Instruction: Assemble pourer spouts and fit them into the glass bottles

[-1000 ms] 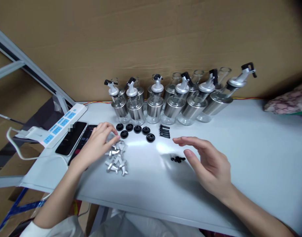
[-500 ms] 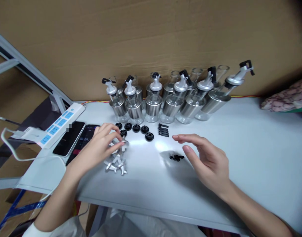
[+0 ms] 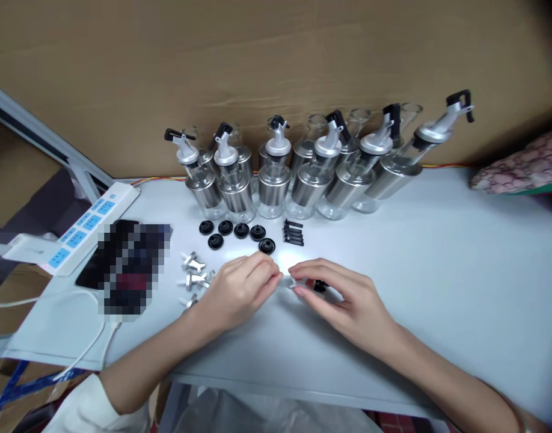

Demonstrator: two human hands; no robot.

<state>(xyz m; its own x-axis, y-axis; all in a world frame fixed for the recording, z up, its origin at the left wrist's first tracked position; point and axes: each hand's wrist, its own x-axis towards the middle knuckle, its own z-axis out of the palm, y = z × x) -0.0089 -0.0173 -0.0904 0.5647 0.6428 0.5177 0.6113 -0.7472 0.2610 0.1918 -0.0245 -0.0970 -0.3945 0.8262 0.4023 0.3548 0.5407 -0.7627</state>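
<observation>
My left hand and my right hand meet at the middle of the white table, fingertips almost touching. Between them shows a small silver spout piece, pinched by the fingers of both hands. My right hand lies over the small black bits. Loose silver spouts lie just left of my left hand. Beyond the hands sit several black round gaskets and a small stack of black levers.
A row of steel-and-glass oil bottles with pourer tops stands along the cardboard wall. A blurred-out phone and a white power strip lie at the left. A patterned cloth sits at the far right.
My left hand took a silver spout from the pile and moved right to the table's middle. My right hand came in to meet it. The camera tilted slightly.
</observation>
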